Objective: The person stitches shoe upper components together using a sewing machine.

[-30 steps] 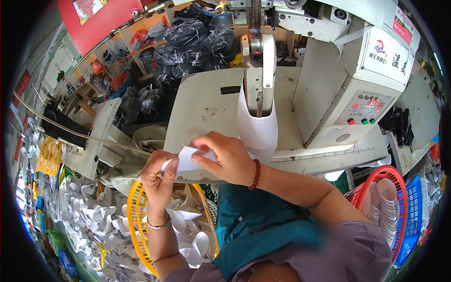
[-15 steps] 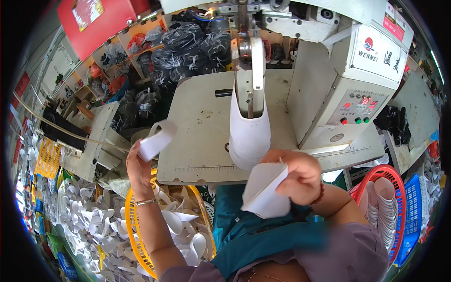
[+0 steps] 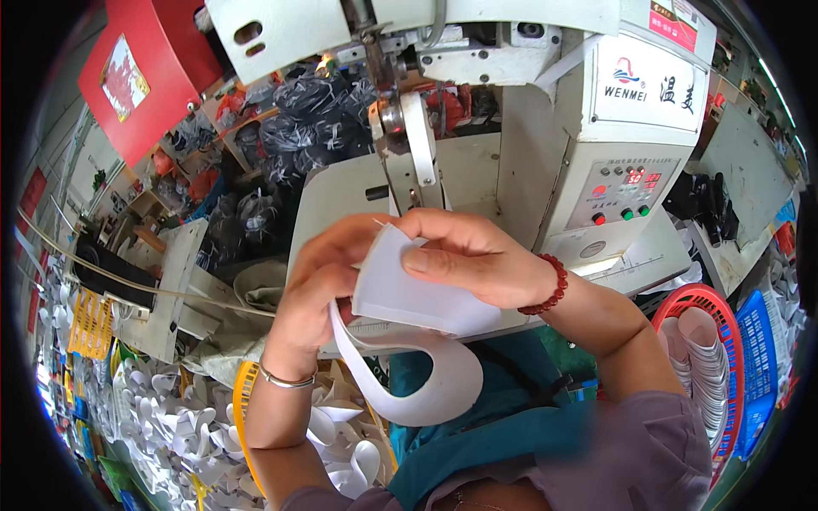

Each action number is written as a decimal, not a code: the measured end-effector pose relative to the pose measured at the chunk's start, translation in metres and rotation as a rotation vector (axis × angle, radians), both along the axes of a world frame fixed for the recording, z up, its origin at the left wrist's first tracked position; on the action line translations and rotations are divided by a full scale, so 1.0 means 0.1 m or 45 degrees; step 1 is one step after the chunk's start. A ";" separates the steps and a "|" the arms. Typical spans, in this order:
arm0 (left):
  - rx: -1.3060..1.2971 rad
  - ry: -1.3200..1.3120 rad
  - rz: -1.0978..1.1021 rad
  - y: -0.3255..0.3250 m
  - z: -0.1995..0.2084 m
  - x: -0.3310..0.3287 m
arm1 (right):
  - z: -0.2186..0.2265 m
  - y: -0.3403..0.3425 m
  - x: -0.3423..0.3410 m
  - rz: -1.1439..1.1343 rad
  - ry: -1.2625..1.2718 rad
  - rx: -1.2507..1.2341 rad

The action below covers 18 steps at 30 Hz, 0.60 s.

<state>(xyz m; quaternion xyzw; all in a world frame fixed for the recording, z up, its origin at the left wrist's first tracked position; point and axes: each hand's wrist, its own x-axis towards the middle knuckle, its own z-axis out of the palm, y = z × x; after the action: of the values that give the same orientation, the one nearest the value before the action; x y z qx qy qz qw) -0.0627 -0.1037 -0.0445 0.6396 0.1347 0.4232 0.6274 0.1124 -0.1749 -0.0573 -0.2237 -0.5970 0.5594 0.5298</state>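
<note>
My left hand (image 3: pixel 319 285) and my right hand (image 3: pixel 477 260) meet in front of the machine arm, both closed. My right thumb presses on a folded white shoe-upper piece (image 3: pixel 396 285), its fingers behind the top edge. From my left fingers a curved white strip (image 3: pixel 417 396) loops down over my lap; whether it joins the folded piece I cannot tell. Behind my hands stands the machine's upright arm (image 3: pixel 405 157), its lower end hidden by my fingers.
A control box (image 3: pixel 618 200) with lit displays stands right on the worktable (image 3: pixel 336 196). A yellow basket (image 3: pixel 245 400) of white pieces is at lower left; a red basket (image 3: pixel 733 366) of stacked pieces and a blue crate (image 3: pixel 758 358) are at right. Black bags (image 3: pixel 298 128) lie beyond.
My hands, apart before with a white piece in each, have come together at the middle. The white piece on the machine arm is now hidden behind them. The view has shifted slightly.
</note>
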 end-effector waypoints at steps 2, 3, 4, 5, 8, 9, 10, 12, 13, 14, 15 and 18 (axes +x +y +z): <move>-0.260 0.249 -0.226 0.12 -0.03 0.06 | 0.04 0.04 0.08 -0.023 -0.070 0.025; -0.247 0.248 -0.236 0.13 0.02 0.06 | 0.05 0.06 0.13 -0.097 -0.121 0.071; -0.299 0.224 -0.309 0.13 0.07 0.06 | 0.06 0.07 0.18 -0.169 -0.172 0.116; -0.352 0.201 -0.381 0.15 0.12 0.05 | 0.09 0.08 0.24 -0.180 -0.174 0.125; -0.285 0.107 -0.454 0.33 0.13 0.11 | 0.13 0.11 0.46 -0.288 0.089 -0.199; -0.254 0.097 -0.423 0.37 0.17 0.12 | 0.13 0.15 0.53 -0.290 0.088 -0.190; -0.208 0.101 -0.379 0.42 0.20 0.14 | 0.13 0.18 0.61 -0.197 0.197 -0.150; -0.157 0.143 -0.276 0.53 0.23 0.21 | 0.15 0.23 0.67 -0.198 0.331 -0.076; -0.114 0.186 -0.170 0.57 0.27 0.25 | 0.15 0.28 0.67 -0.200 0.330 -0.072; -0.085 0.224 -0.145 0.59 0.34 0.26 | 0.15 0.35 0.66 -0.355 0.314 -0.013; -0.080 0.223 -0.148 0.63 0.40 0.30 | 0.15 0.40 0.65 -0.513 0.297 0.049; -0.066 0.263 -0.199 0.77 0.51 0.36 | 0.15 0.54 0.67 -0.613 0.288 0.107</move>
<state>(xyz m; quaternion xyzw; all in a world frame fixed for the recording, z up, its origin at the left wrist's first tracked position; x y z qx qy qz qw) -0.0265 -0.0265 0.0061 0.6720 0.1594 0.3012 0.6575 0.1796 -0.1210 -0.0423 -0.2730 -0.4862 0.4136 0.7197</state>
